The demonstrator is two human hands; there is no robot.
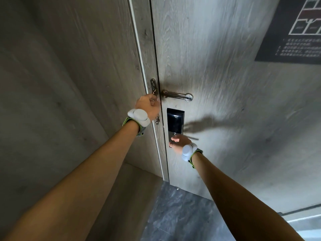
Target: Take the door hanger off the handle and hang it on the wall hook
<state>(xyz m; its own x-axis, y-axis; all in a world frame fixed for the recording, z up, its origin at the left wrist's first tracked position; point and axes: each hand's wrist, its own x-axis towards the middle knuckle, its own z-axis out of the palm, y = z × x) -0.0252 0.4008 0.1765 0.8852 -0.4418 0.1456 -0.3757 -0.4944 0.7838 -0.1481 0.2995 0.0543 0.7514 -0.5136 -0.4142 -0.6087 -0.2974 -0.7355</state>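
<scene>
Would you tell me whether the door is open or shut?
Shut: the door sits flush against its frame, no gap showing.

1. Dim, greyish indoor light; brighter on the upper door (217,49).
2. A hand's soft shadow (199,126) falls on the door.
3. Motion blur smears the poster (295,32) at the top right corner.
4. Wide-angle distortion bends edges.

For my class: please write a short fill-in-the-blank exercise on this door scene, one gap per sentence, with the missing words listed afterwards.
1. The left hand is raised to the chain at the door's ____ edge.
2. The right hand is just below the ____ lock panel.
3. The metal guard bar lies ____ the lock panel.
4. Both wrists wear a ____ device.

Missing words: left; black; above; grey
</scene>
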